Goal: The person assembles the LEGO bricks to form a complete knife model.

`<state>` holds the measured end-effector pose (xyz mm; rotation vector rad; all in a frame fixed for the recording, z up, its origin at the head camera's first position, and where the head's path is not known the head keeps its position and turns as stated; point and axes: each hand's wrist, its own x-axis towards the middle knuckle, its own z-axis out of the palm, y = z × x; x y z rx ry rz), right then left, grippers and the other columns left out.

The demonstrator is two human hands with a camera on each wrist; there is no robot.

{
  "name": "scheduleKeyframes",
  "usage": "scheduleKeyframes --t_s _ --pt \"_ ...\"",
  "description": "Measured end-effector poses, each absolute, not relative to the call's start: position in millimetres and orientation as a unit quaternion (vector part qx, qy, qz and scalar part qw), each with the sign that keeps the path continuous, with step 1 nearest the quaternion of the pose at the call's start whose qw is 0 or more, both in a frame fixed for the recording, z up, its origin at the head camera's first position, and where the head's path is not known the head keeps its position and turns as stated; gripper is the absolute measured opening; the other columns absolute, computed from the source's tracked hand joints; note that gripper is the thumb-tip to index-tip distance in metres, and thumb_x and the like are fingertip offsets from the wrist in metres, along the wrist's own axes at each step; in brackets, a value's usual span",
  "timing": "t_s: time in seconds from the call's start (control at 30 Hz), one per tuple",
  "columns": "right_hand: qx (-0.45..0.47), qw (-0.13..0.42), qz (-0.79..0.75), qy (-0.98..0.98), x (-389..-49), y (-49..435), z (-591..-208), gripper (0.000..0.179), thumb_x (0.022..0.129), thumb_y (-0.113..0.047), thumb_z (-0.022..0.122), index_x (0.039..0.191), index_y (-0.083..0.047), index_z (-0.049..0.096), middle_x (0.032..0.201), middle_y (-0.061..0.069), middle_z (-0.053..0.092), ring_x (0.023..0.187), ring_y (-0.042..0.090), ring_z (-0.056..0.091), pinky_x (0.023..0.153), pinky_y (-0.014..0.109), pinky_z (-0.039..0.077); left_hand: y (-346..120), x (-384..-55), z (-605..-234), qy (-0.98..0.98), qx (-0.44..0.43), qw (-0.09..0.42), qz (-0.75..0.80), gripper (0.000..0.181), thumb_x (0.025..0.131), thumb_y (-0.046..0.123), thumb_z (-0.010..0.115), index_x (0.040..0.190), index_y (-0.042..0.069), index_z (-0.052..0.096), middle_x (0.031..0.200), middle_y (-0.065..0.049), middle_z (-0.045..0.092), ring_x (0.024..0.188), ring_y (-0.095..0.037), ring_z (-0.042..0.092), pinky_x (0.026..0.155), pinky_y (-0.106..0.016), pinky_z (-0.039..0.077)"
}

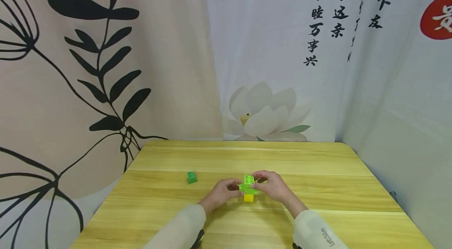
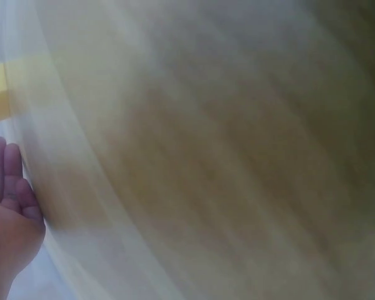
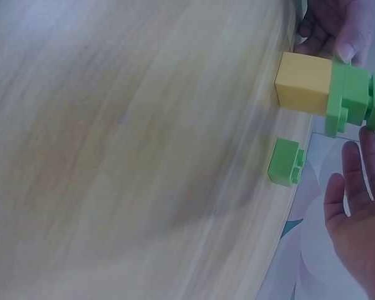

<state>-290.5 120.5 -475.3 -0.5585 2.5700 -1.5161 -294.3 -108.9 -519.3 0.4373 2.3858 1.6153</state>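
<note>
Stack of blocks, upright: smooth yellow base, wider green plate above, studded lime-green block on top. Sits between left grip and right grip, over the surface, contact with it impossible to tell. Left closed to a pinch, thumb against the green plate; right pinching green parts from the other side, remaining fingers stretched straight. Loose green block well apart, farther left.

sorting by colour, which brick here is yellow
The bottom brick of the stack; it alone is yellow, while the upper bricks and the separate brick are green.
</note>
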Motion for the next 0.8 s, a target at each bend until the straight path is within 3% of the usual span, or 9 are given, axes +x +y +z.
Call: scheduleKeyframes --t_s 0.3,0.8 --pt "-0.201 0.05 -0.476 0.855 -291.9 122.5 -474.4 0.036 0.089 -0.021 0.075 0.12 -0.004 0.068 0.108 0.003 0.065 0.095 0.021 0.058 0.071 0.032 0.051 -108.1 -295.9 -521.0 0.817 0.153 0.107 0.546 0.035 0.09 0.025 0.075 0.122 0.012 0.067 0.101 -0.002 0.065 0.094 -0.019 0.059 0.083 -0.039 0.049" --pt "-0.176 0.057 -0.512 0.839 -291.3 121.0 -485.5 0.036 0.09 -0.025 0.075 0.121 -0.008 0.066 0.112 0.003 0.065 0.102 0.023 0.056 0.079 0.037 0.052 -108.4 -296.2 -522.5 0.816 0.155 0.105 0.546 0.033 0.09 0.026 0.075 0.12 0.014 0.068 0.101 -0.002 0.066 0.094 -0.019 0.06 0.082 -0.039 0.049"
